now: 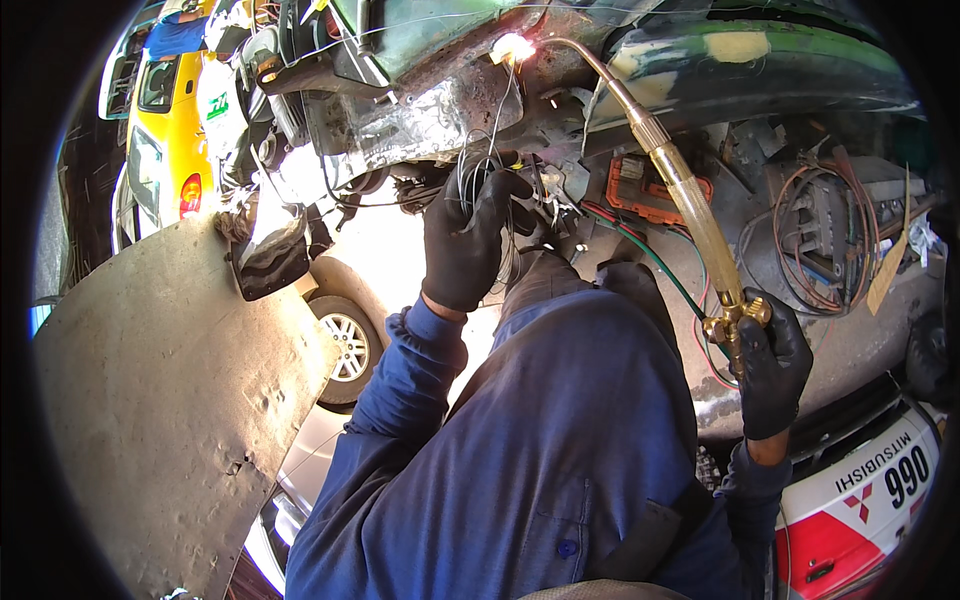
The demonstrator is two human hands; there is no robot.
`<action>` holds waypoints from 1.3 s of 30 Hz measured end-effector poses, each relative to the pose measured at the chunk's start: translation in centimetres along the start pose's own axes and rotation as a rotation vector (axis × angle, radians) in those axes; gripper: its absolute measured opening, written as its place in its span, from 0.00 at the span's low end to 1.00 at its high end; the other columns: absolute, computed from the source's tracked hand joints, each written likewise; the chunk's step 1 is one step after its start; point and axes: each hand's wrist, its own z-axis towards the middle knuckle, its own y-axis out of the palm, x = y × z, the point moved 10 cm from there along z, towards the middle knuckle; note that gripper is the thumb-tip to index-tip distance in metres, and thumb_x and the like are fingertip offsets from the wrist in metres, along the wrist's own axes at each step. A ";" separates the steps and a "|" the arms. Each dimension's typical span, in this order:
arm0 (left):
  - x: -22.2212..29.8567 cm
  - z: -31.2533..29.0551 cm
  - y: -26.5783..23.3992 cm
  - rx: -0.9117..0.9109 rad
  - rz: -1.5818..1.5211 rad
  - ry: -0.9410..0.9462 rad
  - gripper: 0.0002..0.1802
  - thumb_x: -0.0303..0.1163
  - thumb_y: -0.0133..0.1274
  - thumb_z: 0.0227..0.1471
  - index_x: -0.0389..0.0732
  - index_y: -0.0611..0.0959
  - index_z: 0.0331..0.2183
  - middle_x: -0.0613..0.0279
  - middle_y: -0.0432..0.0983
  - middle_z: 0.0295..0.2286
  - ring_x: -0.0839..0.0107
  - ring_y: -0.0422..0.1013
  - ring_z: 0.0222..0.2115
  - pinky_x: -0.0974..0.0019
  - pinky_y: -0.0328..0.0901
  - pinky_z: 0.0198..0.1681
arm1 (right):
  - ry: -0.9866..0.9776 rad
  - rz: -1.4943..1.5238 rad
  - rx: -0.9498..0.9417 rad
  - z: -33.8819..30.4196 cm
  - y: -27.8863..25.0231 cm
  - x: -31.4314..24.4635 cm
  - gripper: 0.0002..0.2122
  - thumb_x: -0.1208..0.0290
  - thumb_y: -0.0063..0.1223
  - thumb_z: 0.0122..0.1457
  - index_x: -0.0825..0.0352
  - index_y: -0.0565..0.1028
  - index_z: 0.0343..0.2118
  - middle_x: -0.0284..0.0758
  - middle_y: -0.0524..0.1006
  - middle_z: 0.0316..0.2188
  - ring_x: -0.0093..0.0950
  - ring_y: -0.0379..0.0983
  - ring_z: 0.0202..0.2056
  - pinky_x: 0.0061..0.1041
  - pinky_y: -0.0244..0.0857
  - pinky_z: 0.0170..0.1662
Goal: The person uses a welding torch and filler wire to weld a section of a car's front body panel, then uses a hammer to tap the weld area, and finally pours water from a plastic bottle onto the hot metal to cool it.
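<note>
Item: brass gas torch (pixel 690 215), long curved neck, held in the right hand (pixel 772 365), black-gloved, closed around the valve end at the lower right. The neck is run up and left across the frame; its tip is set against the bare, scorched metal panel (pixel 420 115) at upper centre, where a bright flame (pixel 512 46) is seen.

Item: thin metal rod (pixel 500 125), pinched in the left hand (pixel 470 235), also black-gloved, fingers curled shut around it together with a loose bundle of thin wires (pixel 478 175). The rod is led upward to the flame; the exact point of contact is lost in the glare.

Surroundings: green bodywork with pale filler patches (pixel 740 50) is found above the torch. An orange box-shaped part (pixel 640 185) and coiled reddish cables (pixel 820 240) are lodged just behind the torch neck, with red and green hoses (pixel 650 255) trailing under it. A large dented grey sheet (pixel 170 400) is stood at the left, partly screening a silver car wheel (pixel 345 345). A yellow vehicle (pixel 165 130) is parked at far upper left; a red and white car front (pixel 860 500) is seen at lower right. The lower centre is filled by the blue work sleeves and jacket (pixel 560 440).
</note>
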 end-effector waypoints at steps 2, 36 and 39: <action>-0.2 -0.1 0.1 -0.008 -0.056 -0.023 0.17 0.33 0.47 0.73 0.33 0.80 0.53 0.60 0.84 0.37 0.77 0.78 0.32 0.71 0.70 0.38 | 0.010 -0.003 -0.007 0.0 0.0 0.0 0.18 0.70 0.61 0.68 0.75 0.76 0.56 0.35 0.81 0.44 0.19 0.75 0.43 0.23 0.70 0.48; 0.0 -0.4 -0.6 0.021 0.106 0.043 0.19 0.35 0.47 0.72 0.29 0.82 0.51 0.56 0.84 0.34 0.71 0.80 0.29 0.66 0.74 0.35 | 0.013 0.032 0.022 0.0 0.6 0.4 0.16 0.71 0.61 0.68 0.72 0.77 0.55 0.29 0.80 0.39 0.12 0.70 0.34 0.15 0.65 0.37; -0.2 -0.4 -0.6 0.016 0.038 0.023 0.20 0.36 0.47 0.72 0.29 0.81 0.52 0.56 0.84 0.35 0.71 0.80 0.30 0.66 0.75 0.35 | -0.036 -0.019 0.032 0.0 0.5 -0.2 0.16 0.71 0.62 0.68 0.72 0.77 0.55 0.28 0.80 0.38 0.12 0.69 0.33 0.15 0.64 0.36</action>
